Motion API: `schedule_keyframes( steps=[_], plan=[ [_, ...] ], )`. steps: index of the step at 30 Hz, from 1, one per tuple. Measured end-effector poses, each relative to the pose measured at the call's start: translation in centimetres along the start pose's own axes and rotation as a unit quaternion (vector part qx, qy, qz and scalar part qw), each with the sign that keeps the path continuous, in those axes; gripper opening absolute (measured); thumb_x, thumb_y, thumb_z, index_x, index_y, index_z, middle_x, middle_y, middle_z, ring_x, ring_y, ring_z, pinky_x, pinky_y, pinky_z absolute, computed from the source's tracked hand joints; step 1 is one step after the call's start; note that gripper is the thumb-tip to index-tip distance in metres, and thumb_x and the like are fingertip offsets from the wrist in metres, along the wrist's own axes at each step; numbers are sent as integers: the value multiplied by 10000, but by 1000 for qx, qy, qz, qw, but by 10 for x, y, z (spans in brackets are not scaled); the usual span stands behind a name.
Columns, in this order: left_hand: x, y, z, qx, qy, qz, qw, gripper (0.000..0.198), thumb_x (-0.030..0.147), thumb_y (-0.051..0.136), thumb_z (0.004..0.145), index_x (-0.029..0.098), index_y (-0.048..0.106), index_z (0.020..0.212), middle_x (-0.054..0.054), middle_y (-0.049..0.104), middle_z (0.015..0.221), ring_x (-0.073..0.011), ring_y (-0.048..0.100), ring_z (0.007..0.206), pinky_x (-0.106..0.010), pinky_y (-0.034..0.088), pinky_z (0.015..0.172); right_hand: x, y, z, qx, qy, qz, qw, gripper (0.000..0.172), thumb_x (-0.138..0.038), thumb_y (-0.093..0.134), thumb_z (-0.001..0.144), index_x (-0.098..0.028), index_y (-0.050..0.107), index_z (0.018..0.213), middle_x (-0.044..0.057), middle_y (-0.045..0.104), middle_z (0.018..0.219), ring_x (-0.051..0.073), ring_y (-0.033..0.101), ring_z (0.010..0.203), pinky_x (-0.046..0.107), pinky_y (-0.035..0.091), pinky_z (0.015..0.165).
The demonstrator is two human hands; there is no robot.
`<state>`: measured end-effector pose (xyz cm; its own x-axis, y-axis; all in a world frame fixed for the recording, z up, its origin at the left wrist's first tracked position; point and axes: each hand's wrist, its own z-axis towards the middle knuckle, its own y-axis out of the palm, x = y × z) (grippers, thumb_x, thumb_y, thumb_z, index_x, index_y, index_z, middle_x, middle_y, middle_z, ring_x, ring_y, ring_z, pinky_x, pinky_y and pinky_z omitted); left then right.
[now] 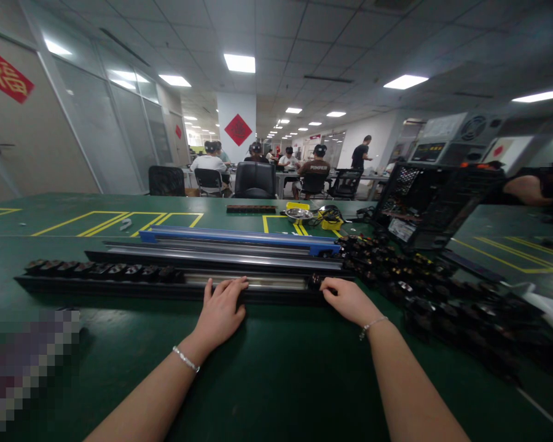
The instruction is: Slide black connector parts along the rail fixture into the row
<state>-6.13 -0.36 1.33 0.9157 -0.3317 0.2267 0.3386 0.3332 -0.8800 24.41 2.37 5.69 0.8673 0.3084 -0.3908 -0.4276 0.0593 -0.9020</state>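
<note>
A long black metal channel (120, 290) lies across the table in front of me. Several small black socket-like modules (104, 270) fill its left part in a row, and bare shiny metal shows along its middle. My left hand (221, 310) rests on the channel's near wall with its fingers spread, holding nothing. Near the channel's right end, the bent fingers of my right hand (348, 299) close on one black socket-like module (314, 280); the fingertips are partly hidden. Behind lie another dark channel (221, 255) and a blue one (230, 235), both roughly parallel to the first.
A heap of black modules (396, 270) spreads over the right side of the green table (276, 380). Beyond it stands an open computer case (410, 205). A metal bowl (299, 213) and a short dark strip (251, 209) lie farther back. Another person's arm (529, 187) is at right.
</note>
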Motion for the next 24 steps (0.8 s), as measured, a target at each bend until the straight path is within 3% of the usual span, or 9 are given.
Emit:
schedule_keyframes(
  steps=[3, 6, 8, 10, 14, 24],
  plan=[
    [0, 0, 0, -2, -1, 0, 1000, 438, 201, 449, 756, 285, 491, 1184, -4, 521, 1329, -235, 435, 1223, -581, 54, 1102, 3, 5, 1, 28, -8, 25, 999, 203, -275, 434, 782, -219, 619, 722, 25, 627, 878, 162, 559, 838, 289, 415, 795],
    [1, 0, 0, -3, -4, -1, 1000, 437, 199, 449, 754, 283, 494, 1180, -2, 524, 1325, -234, 433, 1225, -580, 49, 1104, 2, 15, 5, 119, 13, 36, 992, 190, -340, 474, 775, -206, 591, 707, 56, 603, 921, 179, 552, 862, 306, 419, 814],
    [2, -1, 0, -4, -8, -1, 1000, 440, 194, 451, 748, 284, 492, 1178, 6, 526, 1323, -229, 437, 1219, -577, 53, 1105, -2, 24, 8, 196, 53, 25, 979, 221, -398, 503, 764, -195, 584, 799, 78, 600, 917, 205, 547, 876, 332, 419, 811],
    [3, -2, 0, -4, -12, 0, 1000, 442, 190, 455, 742, 287, 492, 1172, 12, 528, 1320, -227, 442, 1213, -576, 54, 1106, -8, 32, 11, 233, 80, 11, 969, 347, -447, 518, 759, -178, 569, 971, 100, 605, 1014, 235, 536, 968, 365, 397, 859],
    [4, -1, 0, 2, -12, 3, 1000, 434, 192, 458, 743, 291, 499, 1164, 7, 532, 1316, -229, 443, 1214, -575, 50, 1107, -21, 42, 13, 232, 127, -26, 964, 487, -493, 488, 782, -193, 512, 1164, 98, 601, 1134, 263, 514, 1069, 455, 289, 974],
    [2, 0, 0, 2, -6, 4, 1000, 440, 195, 453, 747, 293, 492, 1174, 4, 530, 1319, -229, 438, 1220, -573, 44, 1106, -26, 41, 14, 220, 164, -33, 961, 459, -422, 465, 791, -217, 510, 1199, 75, 645, 1055, 249, 523, 1061, 480, 220, 1018]
  ],
)
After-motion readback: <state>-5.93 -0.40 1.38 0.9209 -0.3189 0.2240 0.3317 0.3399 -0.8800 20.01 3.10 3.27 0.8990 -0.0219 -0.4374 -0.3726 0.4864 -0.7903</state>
